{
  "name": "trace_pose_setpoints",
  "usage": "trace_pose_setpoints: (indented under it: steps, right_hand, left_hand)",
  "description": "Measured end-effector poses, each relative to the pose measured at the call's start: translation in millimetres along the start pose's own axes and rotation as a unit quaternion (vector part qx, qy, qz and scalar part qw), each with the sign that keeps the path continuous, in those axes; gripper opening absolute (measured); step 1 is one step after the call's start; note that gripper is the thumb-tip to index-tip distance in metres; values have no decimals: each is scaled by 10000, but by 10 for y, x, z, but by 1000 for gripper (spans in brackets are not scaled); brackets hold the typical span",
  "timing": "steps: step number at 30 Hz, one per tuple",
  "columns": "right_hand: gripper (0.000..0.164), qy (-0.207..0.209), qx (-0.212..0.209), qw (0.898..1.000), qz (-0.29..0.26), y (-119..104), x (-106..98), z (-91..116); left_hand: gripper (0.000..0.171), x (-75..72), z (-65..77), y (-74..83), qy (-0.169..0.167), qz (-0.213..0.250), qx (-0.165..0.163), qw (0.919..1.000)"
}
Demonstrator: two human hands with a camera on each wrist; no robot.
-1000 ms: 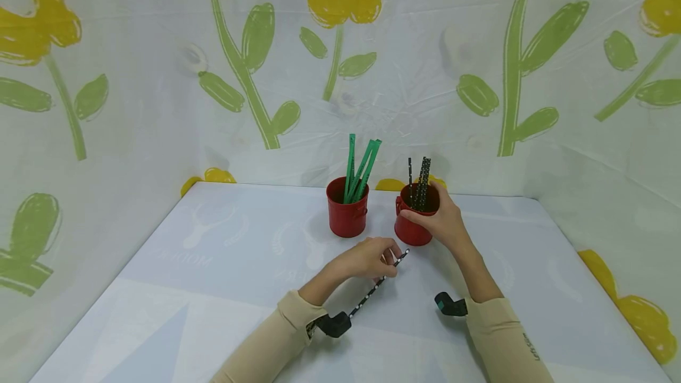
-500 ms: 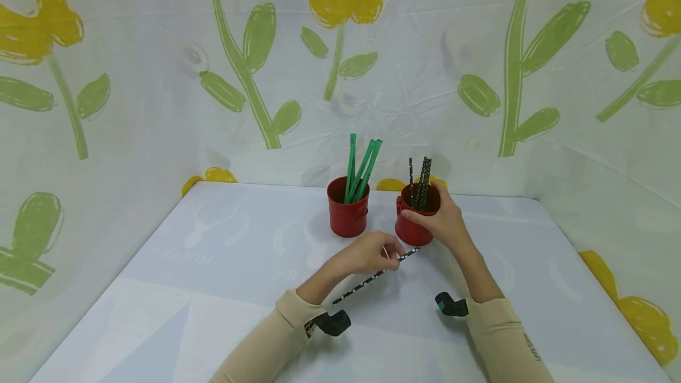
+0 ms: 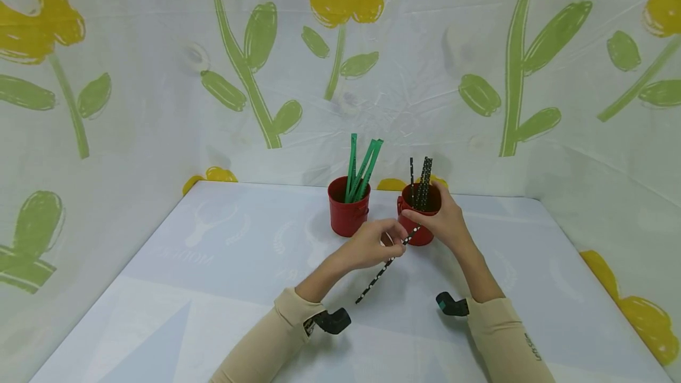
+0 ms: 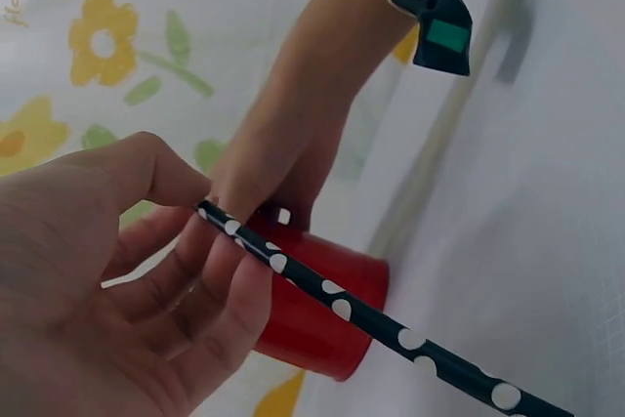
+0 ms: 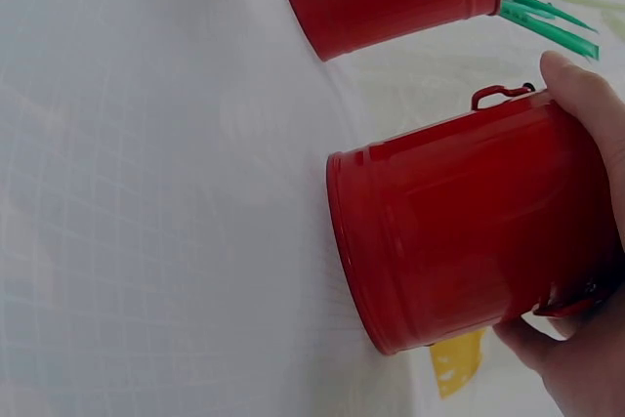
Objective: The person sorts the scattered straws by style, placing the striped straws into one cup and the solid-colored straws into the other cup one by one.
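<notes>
My left hand [image 3: 375, 244] pinches a black straw with white dots [image 3: 376, 278] between thumb and fingers. The straw slants, its upper end in front of the right red bucket [image 3: 422, 237] and its lower end toward me. In the left wrist view the straw [image 4: 356, 312] runs from the fingertips down to the lower right. My right hand [image 3: 448, 217] grips this bucket at its rim, thumb in front and fingers round the far side. Several dark speckled straws [image 3: 424, 185] stand in it. The right wrist view shows the bucket [image 5: 469, 222] upright on the table.
A second red bucket [image 3: 348, 220] stands left of the first, with several green straws [image 3: 370, 169] in it. Both are near the back edge of the pale table [image 3: 239, 306]. A flower-printed cloth [image 3: 409, 75] hangs behind and at the sides.
My left hand has moved up and right with the straw, toward the right bucket. The straw first swung flatter, then steepened again, its lower end now farther right. My right hand has stayed on the bucket.
</notes>
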State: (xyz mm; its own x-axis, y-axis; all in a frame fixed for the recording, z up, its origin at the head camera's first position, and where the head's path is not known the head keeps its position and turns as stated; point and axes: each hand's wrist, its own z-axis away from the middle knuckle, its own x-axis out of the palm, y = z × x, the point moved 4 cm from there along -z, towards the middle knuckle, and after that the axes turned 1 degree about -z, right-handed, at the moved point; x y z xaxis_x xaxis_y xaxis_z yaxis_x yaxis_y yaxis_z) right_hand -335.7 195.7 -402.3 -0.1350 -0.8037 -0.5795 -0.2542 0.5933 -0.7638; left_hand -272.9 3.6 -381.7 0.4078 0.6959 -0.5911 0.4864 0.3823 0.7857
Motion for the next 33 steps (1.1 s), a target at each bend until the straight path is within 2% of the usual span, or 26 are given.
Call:
trace_pose_setpoints:
  steps: [11,16,23,33]
  right_hand:
    - [93,35,-137,9999,72,28,-4,-16]
    - [95,10,-79,10000,16,24,0,-9]
    - [95,42,-53,10000,-8,26,-24,0]
    - [98,-75,-29,9997,-228,28,5,-16]
  left_hand:
    - [16,-110,-27,37,924,179,280,9952]
    - [17,-170,-84,57,1122,248,288,9930]
    - [18,-304,-243,241,1237,27,539,9908]
    - [19,-549,-402,494,1692,23,923,9813]
